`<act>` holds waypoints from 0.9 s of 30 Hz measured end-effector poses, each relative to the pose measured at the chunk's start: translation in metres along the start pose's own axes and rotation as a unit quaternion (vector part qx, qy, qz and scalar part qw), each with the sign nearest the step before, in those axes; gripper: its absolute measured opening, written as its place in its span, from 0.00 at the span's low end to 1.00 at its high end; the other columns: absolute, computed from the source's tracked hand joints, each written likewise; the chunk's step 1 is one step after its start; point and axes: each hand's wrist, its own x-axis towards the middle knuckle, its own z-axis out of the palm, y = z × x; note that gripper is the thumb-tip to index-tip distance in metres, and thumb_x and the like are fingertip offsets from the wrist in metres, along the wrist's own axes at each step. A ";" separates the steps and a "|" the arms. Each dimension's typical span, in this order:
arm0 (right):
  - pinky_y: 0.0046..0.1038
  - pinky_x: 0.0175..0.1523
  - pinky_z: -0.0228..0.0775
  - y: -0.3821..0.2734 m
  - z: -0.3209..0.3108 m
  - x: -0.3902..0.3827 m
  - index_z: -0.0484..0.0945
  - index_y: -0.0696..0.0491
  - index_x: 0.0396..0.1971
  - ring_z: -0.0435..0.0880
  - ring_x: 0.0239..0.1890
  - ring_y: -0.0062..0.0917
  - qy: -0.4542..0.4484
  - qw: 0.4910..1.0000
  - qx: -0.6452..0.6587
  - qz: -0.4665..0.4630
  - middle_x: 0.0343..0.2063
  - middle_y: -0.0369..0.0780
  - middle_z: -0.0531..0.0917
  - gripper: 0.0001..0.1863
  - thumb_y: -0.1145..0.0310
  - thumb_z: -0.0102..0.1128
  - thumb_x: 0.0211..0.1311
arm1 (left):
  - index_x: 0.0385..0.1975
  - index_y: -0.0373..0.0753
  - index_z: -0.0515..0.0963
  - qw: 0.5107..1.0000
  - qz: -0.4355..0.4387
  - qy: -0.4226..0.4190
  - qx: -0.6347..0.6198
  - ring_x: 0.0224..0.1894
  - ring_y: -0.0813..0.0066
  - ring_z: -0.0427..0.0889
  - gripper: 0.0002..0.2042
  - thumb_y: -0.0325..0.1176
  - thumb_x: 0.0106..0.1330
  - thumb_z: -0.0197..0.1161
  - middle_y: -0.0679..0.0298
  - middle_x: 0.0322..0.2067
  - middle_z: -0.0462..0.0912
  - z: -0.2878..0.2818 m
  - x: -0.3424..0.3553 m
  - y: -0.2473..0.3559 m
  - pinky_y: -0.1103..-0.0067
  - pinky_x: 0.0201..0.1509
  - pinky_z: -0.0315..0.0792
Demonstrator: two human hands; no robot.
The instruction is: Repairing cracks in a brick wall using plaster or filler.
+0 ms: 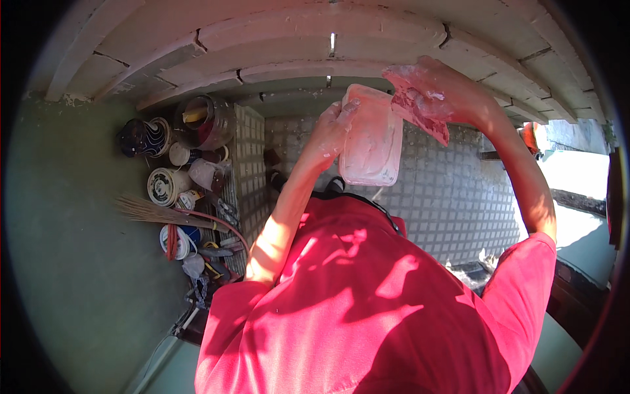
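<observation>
My left hand [330, 136] is closed on the left rim of a rectangular plastic tub [373, 146], whose walls are smeared with pale paste. The tub is held up in front of my chest, over the tiled floor. To its upper right, my right hand [453, 92] grips a flat red putty spreader [421, 113] streaked with the same whitish paste. The spreader's left side is close to the tub's upper right rim; whether they touch I cannot tell. Pale smears cover the fingers of my right hand.
Several paint buckets [167, 186] and tools line the left wall, with a straw broom [147, 211] across them. A clear tub [213, 125] stands farther back. Beams with cracked joints [315, 27] run across the top. An orange object [535, 136] is at the right, by a bright opening.
</observation>
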 end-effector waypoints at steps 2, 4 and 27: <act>0.38 0.45 0.68 0.013 0.015 -0.003 0.72 0.53 0.44 0.73 0.41 0.41 0.041 0.999 0.017 0.021 0.30 0.45 0.78 0.19 0.64 0.58 0.51 | 0.48 0.28 0.71 0.999 -0.012 -0.021 -0.042 0.41 0.80 0.74 0.21 0.45 0.71 0.51 0.60 0.41 0.78 0.002 0.001 -0.004 0.79 0.45 0.71; 0.38 0.46 0.68 0.014 0.018 -0.009 0.73 0.52 0.43 0.73 0.40 0.42 0.032 0.999 0.028 0.030 0.31 0.45 0.78 0.18 0.65 0.58 0.50 | 0.47 0.28 0.71 1.000 -0.018 -0.017 0.000 0.41 0.80 0.74 0.21 0.45 0.71 0.51 0.60 0.40 0.78 0.005 0.002 -0.006 0.79 0.45 0.71; 0.37 0.48 0.68 0.009 0.075 -0.035 0.75 0.55 0.48 0.75 0.37 0.46 -0.050 0.969 0.231 0.071 0.38 0.48 0.80 0.24 0.69 0.57 0.45 | 0.47 0.28 0.70 0.998 -0.019 0.042 -0.040 0.40 0.77 0.76 0.24 0.48 0.72 0.46 0.58 0.41 0.78 0.010 0.024 -0.016 0.77 0.45 0.72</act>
